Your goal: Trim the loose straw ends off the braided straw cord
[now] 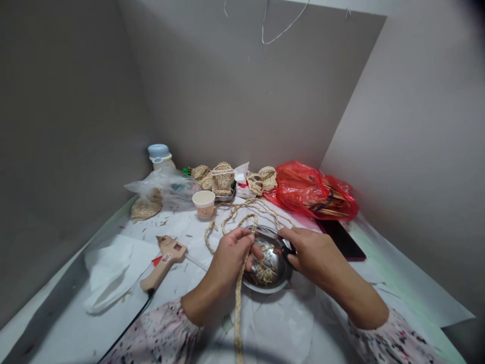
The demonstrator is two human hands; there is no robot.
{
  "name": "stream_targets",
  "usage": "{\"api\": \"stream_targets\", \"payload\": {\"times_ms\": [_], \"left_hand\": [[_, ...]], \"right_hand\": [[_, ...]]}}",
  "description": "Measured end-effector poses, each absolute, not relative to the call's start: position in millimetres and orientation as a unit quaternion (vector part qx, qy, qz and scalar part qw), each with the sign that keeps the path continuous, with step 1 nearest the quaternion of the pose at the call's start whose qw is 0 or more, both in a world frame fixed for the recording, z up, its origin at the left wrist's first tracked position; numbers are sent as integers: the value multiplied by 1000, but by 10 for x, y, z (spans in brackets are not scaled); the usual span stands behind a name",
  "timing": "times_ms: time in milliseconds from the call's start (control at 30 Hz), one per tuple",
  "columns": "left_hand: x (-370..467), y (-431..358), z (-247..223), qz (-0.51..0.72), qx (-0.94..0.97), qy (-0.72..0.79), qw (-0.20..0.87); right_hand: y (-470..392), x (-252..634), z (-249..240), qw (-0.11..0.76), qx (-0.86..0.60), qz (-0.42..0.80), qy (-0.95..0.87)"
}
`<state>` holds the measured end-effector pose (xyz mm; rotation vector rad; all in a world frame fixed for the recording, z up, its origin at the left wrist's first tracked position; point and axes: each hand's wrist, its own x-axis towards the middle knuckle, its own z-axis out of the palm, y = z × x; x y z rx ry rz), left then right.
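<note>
Left hand (237,250) pinches the braid (238,303) — right hand (303,247) grips black scissors (288,253) — over white paper (280,323), grey walls (242,91) around; braid straw-coloured.

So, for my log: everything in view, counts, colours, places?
bottle: 1, cream and blue, back left
clear bag: 1, back left
woven pieces: several, tan, back, left
tissues: 1 pack, white, back
cup: 1, pale, middle
red bag: 1, back right
flat device: 1, dark, right
bowl: 1, silver, centre
scraps: many, tan, in bowl
glue gun: 1, tan, left
paper: count unclear, white, left
braid: count unclear, tan, centre
tool: 1, black, right hand
table: 1, white, below
sleeves: 2, pink, bottom
left hand: 1, holding braid
right hand: 1, holding tool
</note>
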<state>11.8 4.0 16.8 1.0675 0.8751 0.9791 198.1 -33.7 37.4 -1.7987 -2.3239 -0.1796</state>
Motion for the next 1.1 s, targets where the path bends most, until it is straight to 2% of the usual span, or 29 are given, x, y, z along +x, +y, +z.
{"api": "stream_targets", "payload": {"times_ms": [833,1100], "left_hand": [[117,39,167,423,488,377,664],[97,51,166,426,470,371,678]], "right_hand": [[-333,1922,385,50,-614,-60,-785],[-317,1957,395,66,-607,-41,-791]]}}
